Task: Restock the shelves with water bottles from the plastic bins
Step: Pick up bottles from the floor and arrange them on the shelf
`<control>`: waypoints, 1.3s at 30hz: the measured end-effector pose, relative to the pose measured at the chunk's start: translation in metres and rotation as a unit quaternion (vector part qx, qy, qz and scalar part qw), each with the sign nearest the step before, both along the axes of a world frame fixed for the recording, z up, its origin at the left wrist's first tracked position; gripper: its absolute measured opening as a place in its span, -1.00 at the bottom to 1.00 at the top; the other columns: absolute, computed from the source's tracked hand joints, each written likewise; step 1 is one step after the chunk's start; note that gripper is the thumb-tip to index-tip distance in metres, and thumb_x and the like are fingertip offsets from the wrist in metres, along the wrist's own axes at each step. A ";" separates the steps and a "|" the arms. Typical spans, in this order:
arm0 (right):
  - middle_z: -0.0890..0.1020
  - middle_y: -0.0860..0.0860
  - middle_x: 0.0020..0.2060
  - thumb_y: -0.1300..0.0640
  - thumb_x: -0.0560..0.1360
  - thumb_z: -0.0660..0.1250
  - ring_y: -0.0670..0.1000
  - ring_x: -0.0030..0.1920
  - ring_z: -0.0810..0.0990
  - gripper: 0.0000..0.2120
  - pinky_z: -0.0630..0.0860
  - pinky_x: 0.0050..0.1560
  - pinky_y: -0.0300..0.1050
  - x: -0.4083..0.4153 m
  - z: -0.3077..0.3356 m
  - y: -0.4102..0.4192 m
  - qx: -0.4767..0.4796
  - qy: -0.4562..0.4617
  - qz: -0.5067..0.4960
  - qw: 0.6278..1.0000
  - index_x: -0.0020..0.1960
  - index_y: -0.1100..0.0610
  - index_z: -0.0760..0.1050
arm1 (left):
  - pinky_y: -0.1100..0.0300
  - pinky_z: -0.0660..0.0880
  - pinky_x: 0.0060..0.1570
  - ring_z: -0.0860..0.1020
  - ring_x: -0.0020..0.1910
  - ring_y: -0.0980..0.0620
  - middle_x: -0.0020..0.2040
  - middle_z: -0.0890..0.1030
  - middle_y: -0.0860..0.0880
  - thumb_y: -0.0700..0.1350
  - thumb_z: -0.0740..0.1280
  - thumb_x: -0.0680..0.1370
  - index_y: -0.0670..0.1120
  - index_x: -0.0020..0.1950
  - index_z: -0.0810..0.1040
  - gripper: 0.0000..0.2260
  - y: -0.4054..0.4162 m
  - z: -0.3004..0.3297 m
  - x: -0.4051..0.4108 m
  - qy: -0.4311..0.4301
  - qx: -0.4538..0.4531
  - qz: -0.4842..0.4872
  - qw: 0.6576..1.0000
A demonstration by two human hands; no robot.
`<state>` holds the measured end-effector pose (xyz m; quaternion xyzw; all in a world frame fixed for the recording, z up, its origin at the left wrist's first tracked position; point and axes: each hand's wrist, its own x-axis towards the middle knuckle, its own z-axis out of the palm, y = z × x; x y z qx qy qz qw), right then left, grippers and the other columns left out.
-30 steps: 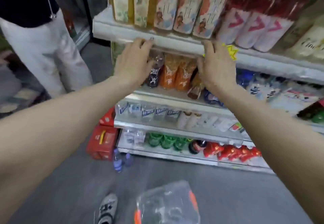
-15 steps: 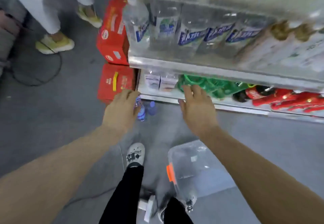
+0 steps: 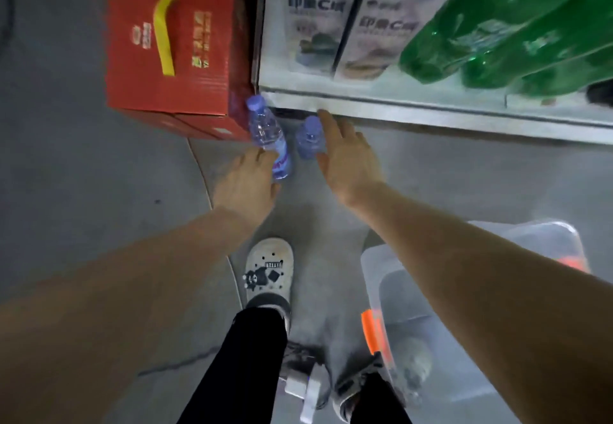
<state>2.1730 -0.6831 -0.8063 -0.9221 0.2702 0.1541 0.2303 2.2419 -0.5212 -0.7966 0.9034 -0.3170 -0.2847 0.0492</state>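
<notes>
Beyond both hands, the bottom shelf [image 3: 431, 110] edge runs above two water bottles [image 3: 270, 140] standing on the floor. Behind the right arm sits a clear plastic bin [image 3: 394, 291]. The left hand [image 3: 247, 184] curls round the nearer bottle's base; the right hand [image 3: 348, 158] lies released, fingers straight beside the other bottle.

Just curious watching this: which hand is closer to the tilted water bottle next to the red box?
Left. The left hand is right at the base of the tilted water bottle, seemingly touching it. The right hand reaches beside the other bottle, farther off.
</notes>
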 end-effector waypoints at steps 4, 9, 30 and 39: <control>0.41 0.14 0.32 0.16 0.56 0.27 0.24 0.23 0.47 -0.46 0.41 0.10 0.03 0.030 -0.055 0.000 0.041 -0.018 -0.017 0.999 0.50 0.13 0.20 | -0.10 0.43 0.13 0.43 0.21 -0.22 0.29 0.41 -0.15 -0.11 0.33 0.52 -0.09 0.38 0.39 -0.57 -0.003 -0.044 0.005 0.002 0.009 0.001 1.000; 0.54 0.15 0.16 0.14 0.58 0.26 0.22 0.04 0.54 -0.68 0.25 -0.14 -0.13 0.020 -0.060 -0.002 0.115 -0.061 -0.075 0.989 0.29 0.22 0.35 | -0.04 0.36 0.19 0.40 0.26 -0.21 0.33 0.39 -0.15 -0.10 0.35 0.53 -0.10 0.42 0.33 -0.52 -0.004 -0.056 -0.001 0.029 0.048 -0.006 0.998; 0.61 0.04 -0.09 0.13 0.58 0.34 -0.04 -0.08 0.56 -0.85 0.51 0.05 -0.02 -0.200 0.475 -0.167 0.321 -0.225 -0.435 0.811 0.12 0.13 0.48 | 0.12 0.52 0.16 0.59 0.08 0.15 0.10 0.64 0.13 0.24 0.53 0.06 0.09 0.18 0.49 -0.28 -0.179 0.374 -0.127 0.368 -0.131 -0.096 0.916; 0.60 0.03 0.11 -0.16 0.45 0.42 0.07 0.09 0.60 -0.41 0.50 0.23 0.07 -0.255 0.684 -0.198 0.119 -0.321 -0.463 0.818 0.36 -0.01 0.29 | 0.33 0.52 -0.10 0.59 -0.15 0.21 -0.12 0.63 0.16 0.10 0.56 0.14 0.11 -0.06 0.51 -0.56 -0.280 0.617 -0.181 0.275 -0.202 -0.244 0.908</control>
